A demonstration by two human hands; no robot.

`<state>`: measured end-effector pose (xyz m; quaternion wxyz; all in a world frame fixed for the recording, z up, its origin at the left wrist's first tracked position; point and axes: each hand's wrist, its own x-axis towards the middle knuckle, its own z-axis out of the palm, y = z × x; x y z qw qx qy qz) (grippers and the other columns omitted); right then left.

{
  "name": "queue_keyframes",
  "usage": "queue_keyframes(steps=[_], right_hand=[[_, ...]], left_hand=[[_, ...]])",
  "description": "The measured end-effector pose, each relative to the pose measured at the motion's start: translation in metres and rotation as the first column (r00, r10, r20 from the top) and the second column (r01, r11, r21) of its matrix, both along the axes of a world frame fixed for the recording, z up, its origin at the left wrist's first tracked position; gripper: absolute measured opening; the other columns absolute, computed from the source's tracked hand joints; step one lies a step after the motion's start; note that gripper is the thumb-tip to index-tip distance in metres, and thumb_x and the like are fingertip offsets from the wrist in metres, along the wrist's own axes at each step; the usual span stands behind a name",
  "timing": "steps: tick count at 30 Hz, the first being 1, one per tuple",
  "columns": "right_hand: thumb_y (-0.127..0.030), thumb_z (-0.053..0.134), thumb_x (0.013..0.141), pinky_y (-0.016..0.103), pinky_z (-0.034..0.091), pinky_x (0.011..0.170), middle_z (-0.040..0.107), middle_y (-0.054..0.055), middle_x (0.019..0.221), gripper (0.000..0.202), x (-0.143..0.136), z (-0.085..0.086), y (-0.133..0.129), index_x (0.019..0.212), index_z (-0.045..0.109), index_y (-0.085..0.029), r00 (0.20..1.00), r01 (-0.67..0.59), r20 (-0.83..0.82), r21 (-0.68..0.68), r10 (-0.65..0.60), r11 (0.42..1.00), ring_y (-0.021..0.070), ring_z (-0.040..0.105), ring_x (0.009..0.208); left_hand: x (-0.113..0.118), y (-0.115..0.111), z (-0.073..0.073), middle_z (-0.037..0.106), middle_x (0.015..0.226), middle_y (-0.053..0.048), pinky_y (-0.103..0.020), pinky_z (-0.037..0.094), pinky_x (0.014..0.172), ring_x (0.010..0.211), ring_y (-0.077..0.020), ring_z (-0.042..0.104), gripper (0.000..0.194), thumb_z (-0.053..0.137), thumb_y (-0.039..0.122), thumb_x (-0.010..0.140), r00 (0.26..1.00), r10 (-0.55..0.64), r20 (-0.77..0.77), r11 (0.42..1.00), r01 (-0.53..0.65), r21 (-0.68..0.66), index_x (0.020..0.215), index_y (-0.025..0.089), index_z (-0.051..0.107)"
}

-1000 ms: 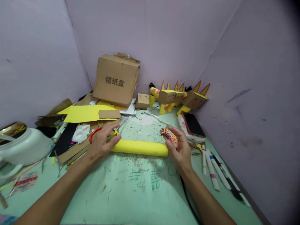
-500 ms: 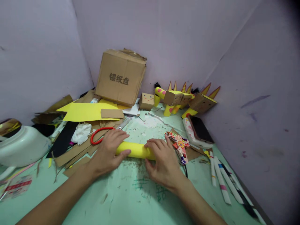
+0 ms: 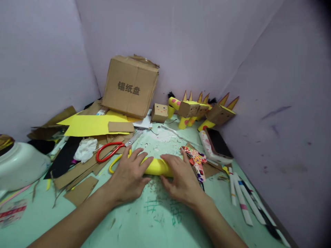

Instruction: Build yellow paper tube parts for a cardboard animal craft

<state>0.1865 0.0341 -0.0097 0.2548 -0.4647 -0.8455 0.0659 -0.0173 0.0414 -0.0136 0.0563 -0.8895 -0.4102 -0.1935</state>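
Some scissors near yellow roll

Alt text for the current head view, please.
A person's bare left grip and right grip are spread over a yellow roll at a green table. Scissors and cardboard scraps lie to the left, white markers to the right, and a cardboard box sits behind.

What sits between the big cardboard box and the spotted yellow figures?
A small cardboard box with coloured dots, and some white paper to its left, both seen in the head view.
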Motion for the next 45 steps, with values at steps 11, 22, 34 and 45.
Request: queue_keyframes(steps=[11, 22, 34, 45], right_hand=[[-0.021, 0.054, 0.078, 0.052, 0.033, 0.098, 0.069, 0.005, 0.094, 0.019, 0.066, 0.007, -0.001, 0.096, 0.058, -0.023, 0.888, 0.352, -0.361, 0.137, -0.284, 0.926, 0.0231, 0.063, 0.09], [-0.012, 0.06, 0.066, 0.05, 0.033, 0.099, 0.063, 0.013, 0.107, 0.048, 0.026, -0.013, -0.007, 0.113, 0.054, -0.013, 0.992, 0.113, -0.058, -0.038, -0.115, 0.993, 0.0268, 0.055, 0.101], [-0.04, 0.058, 0.076, 0.035, 0.05, 0.08, 0.063, 0.008, 0.106, 0.043, -0.001, -0.017, -0.015, 0.114, 0.051, -0.02, 0.526, -0.247, -0.837, -0.32, -0.151, 0.915, 0.0244, 0.061, 0.095], [-0.018, 0.052, 0.079, 0.038, 0.039, 0.099, 0.052, 0.008, 0.12, 0.043, 0.0, -0.034, -0.017, 0.121, 0.047, -0.025, 0.721, -0.11, -0.692, -0.138, -0.016, 0.984, 0.0215, 0.048, 0.115]], left_hand=[[0.005, 0.006, 0.0, 0.063, 0.107, -0.014, -0.062, 0.023, 0.097, 0.106, -0.035, 0.049, 0.045, 0.058, 0.029, 0.072, 1.0, 0.017, -0.024, 0.998, -0.016, 0.054, 0.114, 0.014, 0.053], [0.008, 0.003, 0.002, 0.054, 0.118, -0.02, -0.062, 0.029, 0.096, 0.112, -0.0367, 0.045, 0.054, 0.063, 0.024, 0.07, 0.996, -0.031, 0.086, 0.966, 0.008, 0.257, 0.12, 0.013, 0.045], [0.045, -0.014, -0.011, 0.063, 0.104, -0.012, -0.033, 0.052, 0.068, 0.08, -0.0225, 0.063, 0.053, 0.057, 0.05, 0.074, 0.493, 0.349, 0.797, 0.686, 0.445, -0.575, 0.112, 0.015, 0.048], [0.036, 0.004, 0.001, 0.071, 0.08, -0.005, -0.034, 0.054, 0.064, 0.075, -0.0259, 0.066, 0.04, 0.068, 0.048, 0.059, 0.484, 0.513, 0.709, 0.83, -0.069, -0.553, 0.086, 0.019, 0.059]])
